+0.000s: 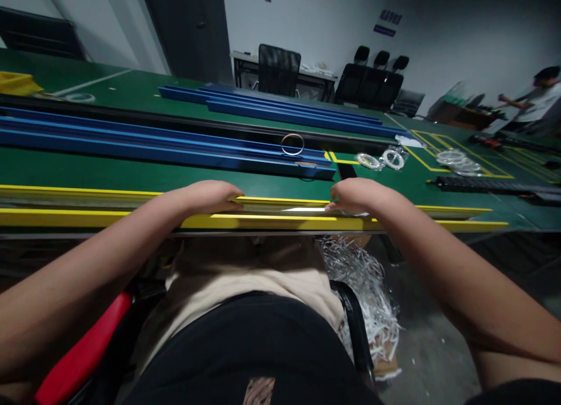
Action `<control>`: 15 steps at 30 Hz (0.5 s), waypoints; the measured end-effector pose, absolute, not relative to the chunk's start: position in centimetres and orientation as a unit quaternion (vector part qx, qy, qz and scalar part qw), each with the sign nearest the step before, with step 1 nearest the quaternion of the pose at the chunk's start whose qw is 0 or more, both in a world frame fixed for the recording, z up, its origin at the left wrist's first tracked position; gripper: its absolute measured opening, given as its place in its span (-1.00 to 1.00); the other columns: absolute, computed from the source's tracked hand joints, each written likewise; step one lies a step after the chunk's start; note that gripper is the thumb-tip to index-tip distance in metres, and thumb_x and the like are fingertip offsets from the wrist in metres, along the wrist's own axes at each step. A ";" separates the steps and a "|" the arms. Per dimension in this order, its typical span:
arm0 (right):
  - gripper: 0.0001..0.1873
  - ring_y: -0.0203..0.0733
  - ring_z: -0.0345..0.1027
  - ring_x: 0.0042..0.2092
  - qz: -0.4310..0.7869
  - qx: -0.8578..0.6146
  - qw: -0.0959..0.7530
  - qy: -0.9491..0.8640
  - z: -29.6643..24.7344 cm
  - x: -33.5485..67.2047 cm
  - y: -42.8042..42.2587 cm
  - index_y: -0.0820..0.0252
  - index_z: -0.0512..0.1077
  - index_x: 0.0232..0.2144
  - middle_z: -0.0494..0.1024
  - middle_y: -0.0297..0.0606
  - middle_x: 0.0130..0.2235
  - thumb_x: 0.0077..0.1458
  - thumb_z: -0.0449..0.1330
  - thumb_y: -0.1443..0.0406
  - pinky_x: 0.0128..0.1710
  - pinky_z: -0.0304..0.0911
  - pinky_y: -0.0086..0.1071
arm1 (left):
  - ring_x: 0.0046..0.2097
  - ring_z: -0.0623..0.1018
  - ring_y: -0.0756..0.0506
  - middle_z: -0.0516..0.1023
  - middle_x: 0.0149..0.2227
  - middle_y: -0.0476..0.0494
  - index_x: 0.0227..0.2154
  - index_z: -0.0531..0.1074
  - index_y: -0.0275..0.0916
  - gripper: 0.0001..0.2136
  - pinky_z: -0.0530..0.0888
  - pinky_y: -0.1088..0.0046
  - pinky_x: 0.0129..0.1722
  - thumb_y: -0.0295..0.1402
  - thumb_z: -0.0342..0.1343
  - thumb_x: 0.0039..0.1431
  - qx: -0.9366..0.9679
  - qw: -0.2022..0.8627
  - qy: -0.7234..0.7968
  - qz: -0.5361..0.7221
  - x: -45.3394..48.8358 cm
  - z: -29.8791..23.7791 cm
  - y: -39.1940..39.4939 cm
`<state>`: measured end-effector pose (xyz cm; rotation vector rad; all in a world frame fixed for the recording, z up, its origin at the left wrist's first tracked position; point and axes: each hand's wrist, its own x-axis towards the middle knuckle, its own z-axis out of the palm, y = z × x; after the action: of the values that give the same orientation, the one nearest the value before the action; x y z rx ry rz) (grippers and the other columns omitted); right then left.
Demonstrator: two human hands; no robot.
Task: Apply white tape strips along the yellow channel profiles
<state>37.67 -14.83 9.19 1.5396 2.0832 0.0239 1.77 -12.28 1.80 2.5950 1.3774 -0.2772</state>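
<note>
A long yellow channel (272, 224) lies along the near edge of the green table, running left to right in front of me. My left hand (214, 196) reaches into the channel left of the middle, fingers bent and close together at its far rim. What they grip, if anything, is hidden. To the right, my right hand (355, 193) is closed over the channel, its fingertips at the end of a thin white strip (303, 209). A pale, clear loop shows partly under that hand. Just beyond it, a dark flat object (347, 170) lies on the table.
Blue channels (175, 151) lie behind, with a ring (293, 144) on them and more blue channels (289, 110) farther back. Wrapped white coils (393, 158) sit to the right. Shredded packing (363, 288) lies below the table. Another person (541, 104) stands at the far right.
</note>
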 end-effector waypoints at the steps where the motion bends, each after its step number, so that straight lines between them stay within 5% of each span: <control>1: -0.39 0.17 0.55 -0.09 0.023 0.584 0.281 0.761 8.7 37.3 -14.9 0.30 0.63 -0.09 0.65 0.14 -0.13 0.16 0.18 -0.11 -0.18 0.40 -0.19 | -0.13 0.60 -0.21 0.66 -0.08 -0.20 -0.08 0.57 -0.12 -0.59 0.41 0.41 -0.23 -0.01 0.00 0.23 0.873 0.098 0.468 -0.095 1.8 1.9 -12.3; 15: -0.59 0.24 0.54 0.00 0.053 0.622 0.231 0.746 5.8 35.6 -15.7 0.29 0.64 -0.06 0.63 0.17 -0.04 0.13 0.26 0.15 -0.08 0.44 -0.10 | -0.12 0.63 -0.25 0.66 -0.07 -0.28 -0.02 0.58 -0.13 -0.55 0.48 0.34 -0.19 -0.03 0.04 0.16 0.880 0.065 0.454 -0.123 12.8 2.2 -12.2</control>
<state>35.59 -15.72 5.78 1.7120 2.0516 0.1461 12.80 -12.20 2.20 2.6559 1.3708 -0.3712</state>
